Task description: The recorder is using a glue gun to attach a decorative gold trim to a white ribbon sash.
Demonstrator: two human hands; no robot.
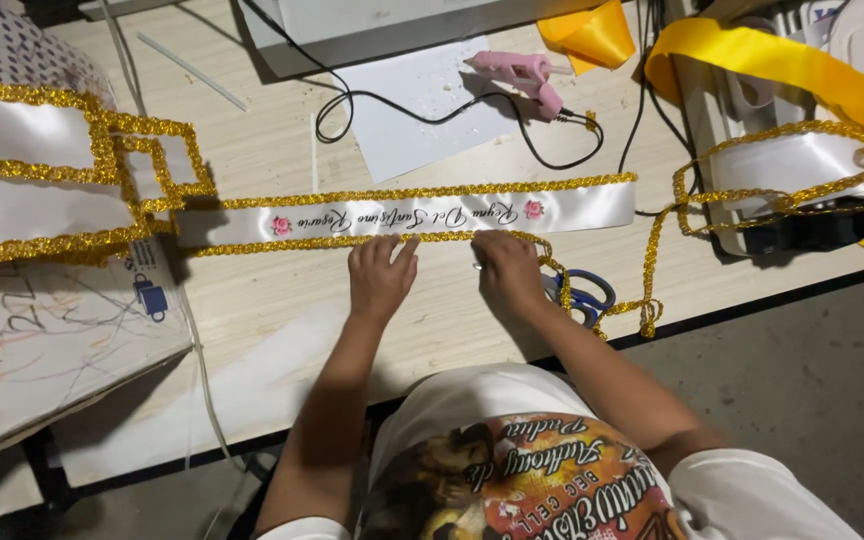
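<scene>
Both hands flat, fingers pressed down on gold trim (352, 241) along near edge of white sash (407, 215): left hand (380, 277), right hand (508, 268). Scissors (582, 297) just beside rt hand; bare tabletop (282, 330) toward near edge.

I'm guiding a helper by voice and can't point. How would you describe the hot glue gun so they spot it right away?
Start at the wooden table and look to its far side, beyond the white satin sash that both hands press flat. There a white sheet of paper lies, and the glue gun rests on its right part. It is the only pale pink thing, pistol-shaped, trailing a black cord.
</scene>
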